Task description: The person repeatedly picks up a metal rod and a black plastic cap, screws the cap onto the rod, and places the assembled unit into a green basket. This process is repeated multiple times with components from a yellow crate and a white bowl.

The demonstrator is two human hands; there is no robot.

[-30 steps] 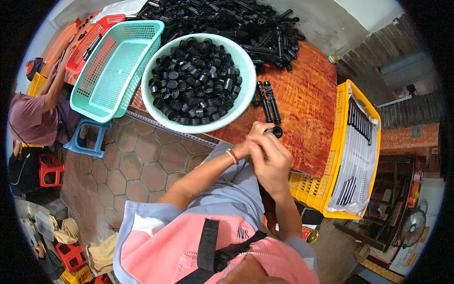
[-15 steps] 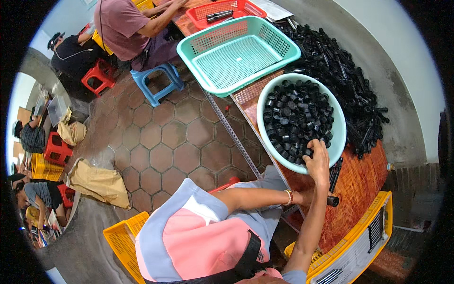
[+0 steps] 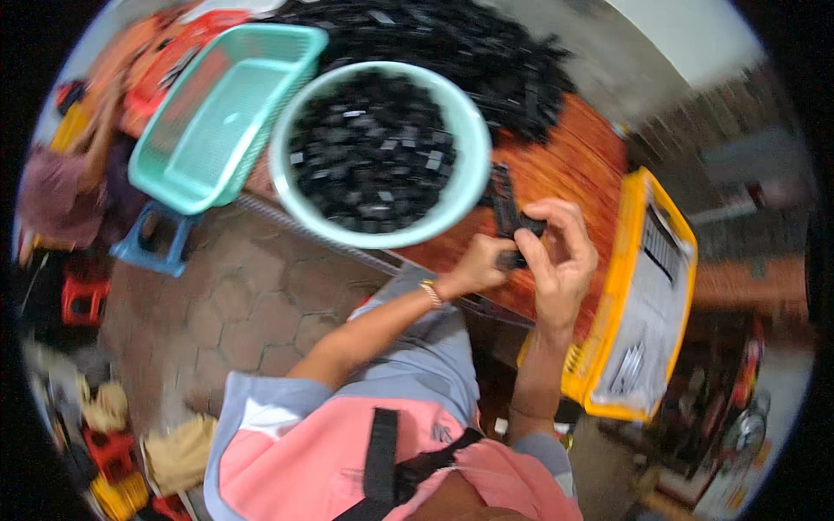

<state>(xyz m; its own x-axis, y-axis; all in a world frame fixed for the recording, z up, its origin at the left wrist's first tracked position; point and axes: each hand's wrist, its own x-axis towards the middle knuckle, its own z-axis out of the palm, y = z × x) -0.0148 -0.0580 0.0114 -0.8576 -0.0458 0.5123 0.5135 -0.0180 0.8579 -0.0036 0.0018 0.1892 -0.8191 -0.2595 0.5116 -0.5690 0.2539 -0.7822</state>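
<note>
Over the reddish wooden table, my left hand [image 3: 479,266] is closed around a short black tube [image 3: 511,259]. My right hand [image 3: 563,256] meets it there, thumb and fingers pinching a small black cap [image 3: 532,226] at the tube's end. Motion blur hides whether the two parts touch. Left of my hands stands a pale green bowl [image 3: 473,148] filled with small black caps [image 3: 373,156]. A few long black tubes [image 3: 501,195] lie on the table between the bowl and my hands.
A large heap of black tubes [image 3: 452,52] covers the table's far side. Beyond the bowl sits a teal basket [image 3: 204,139], with a blue stool [image 3: 156,243] below. A yellow crate [image 3: 599,404] holding pale sheets stands at right. Another person [image 3: 65,195] sits at far left.
My right hand has left the bowl with a black cap and come to the tube in my left hand. The view has swung right, so the bowl appears further left.
</note>
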